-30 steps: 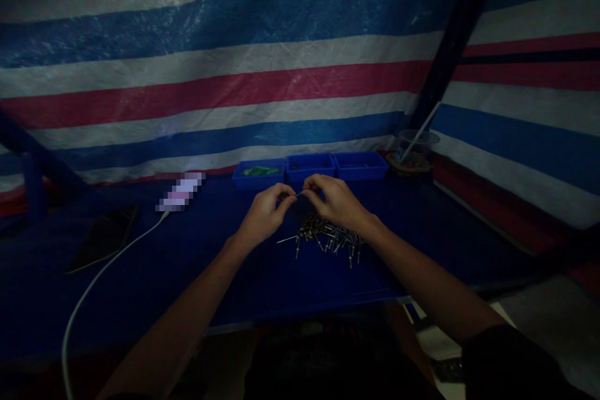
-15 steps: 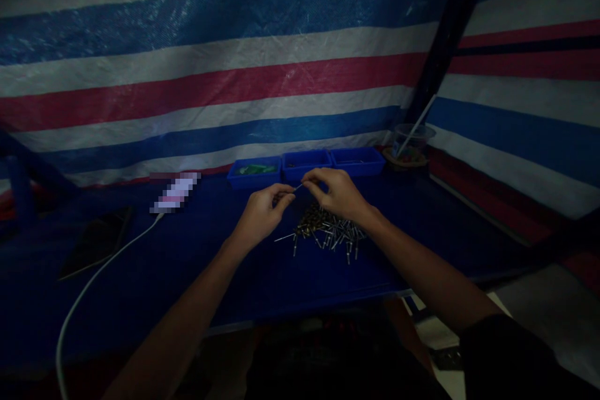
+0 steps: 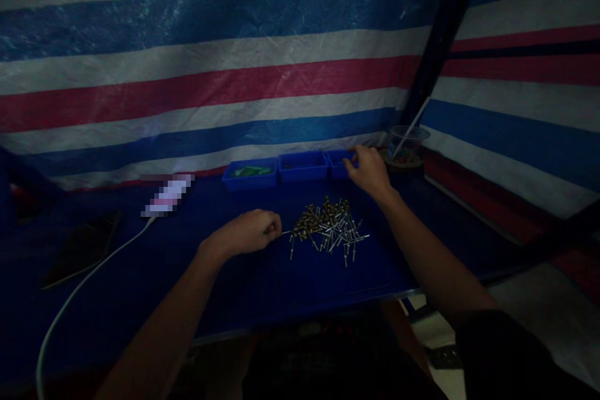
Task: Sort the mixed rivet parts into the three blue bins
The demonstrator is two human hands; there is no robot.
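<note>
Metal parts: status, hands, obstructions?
Left hand at thin pin, hold unclear. Right hand open at right blue tray, partly hiding it. Metal parts piled on table.

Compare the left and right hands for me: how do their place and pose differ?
The left hand is at the left edge of the metal pile; the right hand is farther back, at the right-end blue tray.
The left hand's fingers are curled in, apparently pinching a thin pin; the right hand's thumb and forefinger are spread, with no part visible between them.
Both hands are bare.
</note>
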